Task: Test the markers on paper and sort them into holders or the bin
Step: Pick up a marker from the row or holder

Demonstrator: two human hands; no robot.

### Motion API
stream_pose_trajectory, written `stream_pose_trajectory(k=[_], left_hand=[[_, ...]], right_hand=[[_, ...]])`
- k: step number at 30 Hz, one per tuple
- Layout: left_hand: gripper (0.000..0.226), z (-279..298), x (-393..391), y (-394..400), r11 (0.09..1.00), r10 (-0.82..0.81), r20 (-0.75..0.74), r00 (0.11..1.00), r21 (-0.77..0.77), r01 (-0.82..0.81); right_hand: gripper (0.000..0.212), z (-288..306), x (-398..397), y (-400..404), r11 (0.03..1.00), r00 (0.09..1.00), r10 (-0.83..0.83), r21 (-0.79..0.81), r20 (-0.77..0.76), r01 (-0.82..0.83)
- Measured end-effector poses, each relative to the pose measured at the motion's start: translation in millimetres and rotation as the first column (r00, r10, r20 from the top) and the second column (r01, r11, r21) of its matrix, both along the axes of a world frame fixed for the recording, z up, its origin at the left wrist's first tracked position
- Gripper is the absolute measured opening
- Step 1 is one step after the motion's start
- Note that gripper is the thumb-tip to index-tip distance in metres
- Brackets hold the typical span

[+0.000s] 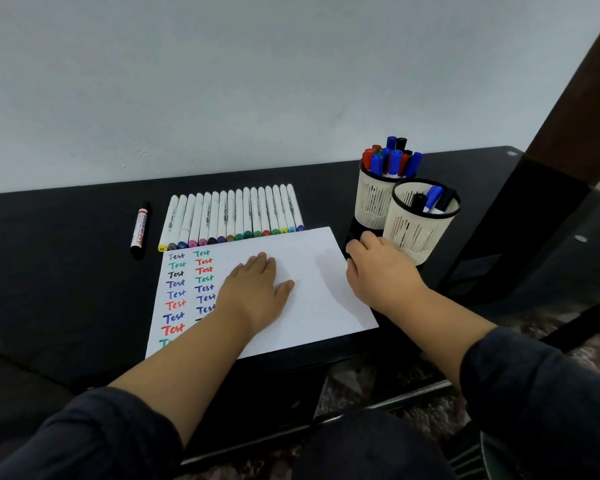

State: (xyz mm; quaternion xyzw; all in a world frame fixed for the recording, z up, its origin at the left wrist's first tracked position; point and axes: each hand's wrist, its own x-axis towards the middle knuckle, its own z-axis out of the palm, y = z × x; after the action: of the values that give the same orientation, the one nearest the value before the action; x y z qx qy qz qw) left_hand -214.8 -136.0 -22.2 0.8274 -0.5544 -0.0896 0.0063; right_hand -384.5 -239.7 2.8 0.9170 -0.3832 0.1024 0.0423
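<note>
Pressing flat on the paper (291, 271), your left hand (257, 289) lies with straight, spread fingers and holds nothing. The sheet sits on the black tabletop (66, 271), its left side filled with two columns of the word "Test" in several colours. Your right hand (378, 271) curls round a dark object just off the paper's right edge; what it is, you cannot tell. A row of white markers (232, 216) lies just beyond the paper's far edge, and a single red-labelled marker (140, 230) lies left of them. At right, the far holder (373, 199) is full of markers; the near holder (416, 226) has a few.
</note>
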Motion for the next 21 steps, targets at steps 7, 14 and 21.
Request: stream_pose_trajectory(k=[7, 14, 21], left_hand=[[0.059, 16.0, 31.0, 37.9, 0.995, 0.095, 0.043, 0.995, -0.012, -0.095], [0.059, 15.0, 93.6, 93.2, 0.969, 0.246, 0.107, 0.963, -0.026, -0.245], [0.062, 6.9, 147.2, 139.9, 0.925, 0.381, 0.079, 0.921, -0.021, -0.38]], right_hand=[[0.025, 20.2, 39.7, 25.4, 0.967, 0.975, 0.21, -0.135, -0.065, -0.217], [0.026, 18.6, 106.7, 45.8, 0.919, 0.923, 0.381, -0.085, -0.058, -0.384], [0.03, 13.3, 189.8, 58.6, 0.85, 0.855, 0.516, -0.095, -0.051, -0.518]])
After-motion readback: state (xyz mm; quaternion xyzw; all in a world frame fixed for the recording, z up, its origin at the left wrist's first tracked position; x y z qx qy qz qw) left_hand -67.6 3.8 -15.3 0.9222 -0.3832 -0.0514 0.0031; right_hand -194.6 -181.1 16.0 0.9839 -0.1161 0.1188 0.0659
